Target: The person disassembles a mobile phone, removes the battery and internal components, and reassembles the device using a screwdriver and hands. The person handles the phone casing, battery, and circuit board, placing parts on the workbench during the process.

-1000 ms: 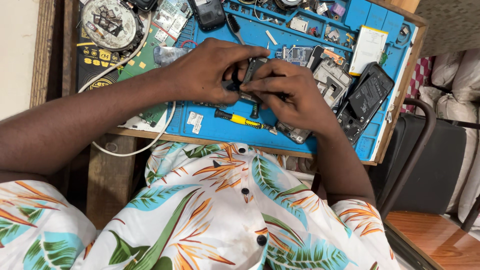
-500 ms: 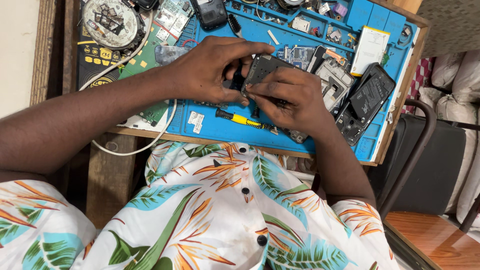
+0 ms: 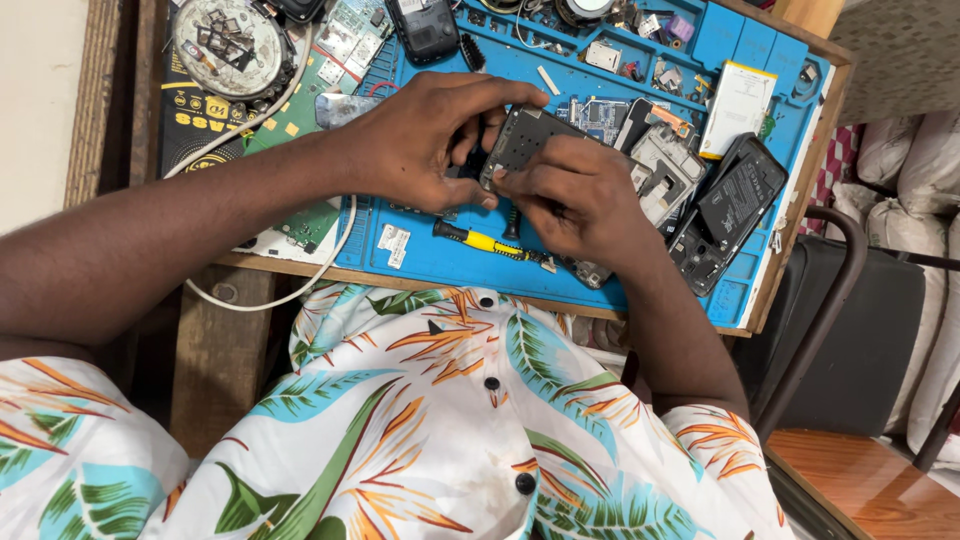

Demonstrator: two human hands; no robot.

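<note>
Over the blue mat (image 3: 440,262): both hands meet on one stripped phone frame (image 3: 528,140), lifted clear of the mat.
Left hand (image 3: 425,140): fingers curled round the frame's left end, thumb underneath, pinching it steady.
Right hand (image 3: 580,195): fingertips (image 3: 505,178) pressed together on the frame's lower edge, pinching the frame, or perhaps something small on it; can't tell if a tool or part sits between them.
Frame: tilted, grey inner side up, between the two grips.
Just below the grip: yellow-handled screwdriver (image 3: 485,241) lying on the mat, untouched, close to the right hand's knuckles.
Right of the grip: opened phone shell (image 3: 668,180) and a dark back cover (image 3: 735,205), near but apart from the hands.
Above the grip: small circuit board (image 3: 597,116), partly hidden by the frame.
Far left of the grip: white cable (image 3: 290,290) looping under the left forearm.
Step (judgement): looks like mid-disassembly, working a part or edge on the frame by hand.
Next move calls for (judgement): steady left-hand hold, fine fingertip control on the right; the screwdriver is in easy reach if a fastener is involved.
</note>
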